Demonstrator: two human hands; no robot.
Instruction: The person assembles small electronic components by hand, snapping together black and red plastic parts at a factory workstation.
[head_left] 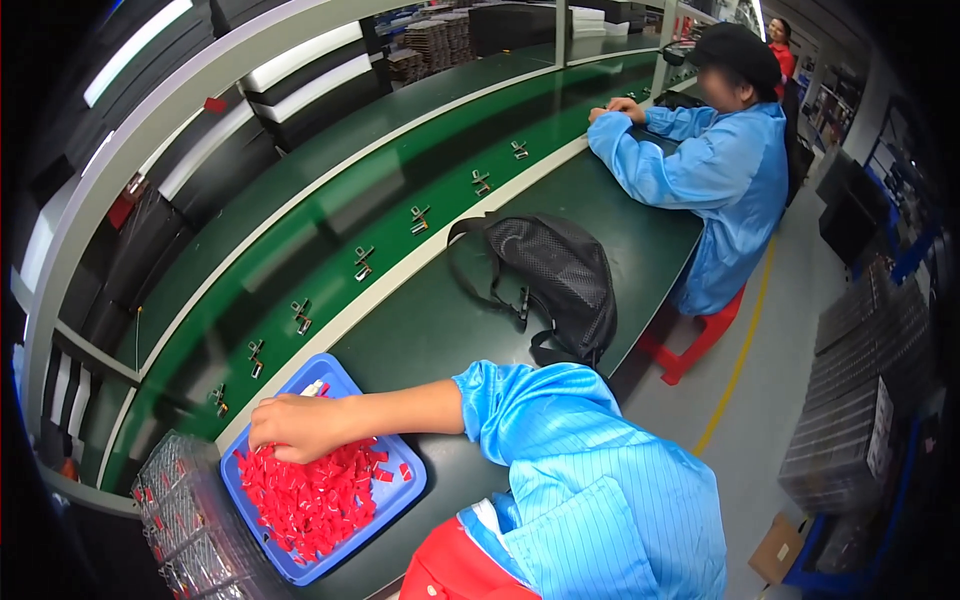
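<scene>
My right hand (pixel 298 426) reaches over a blue plastic tray (pixel 404 492), its blue sleeve (pixel 535 400) pushed up the forearm. The fingers are curled down and together at the top of a heap of small red pieces (pixel 310 500). Whatever they pinch, if anything, is hidden beneath them. Just beyond the knuckles, a small whitish piece (pixel 315 388) lies in the tray. My left hand is out of view.
A green conveyor (pixel 330 275) carries small metal parts (pixel 363 262) in a spaced row. Clear plastic trays (pixel 180 510) stand left of the blue tray. A black bag (pixel 555 275) lies on the dark table (pixel 400 325). A co-worker in blue (pixel 735 190) sits farther along.
</scene>
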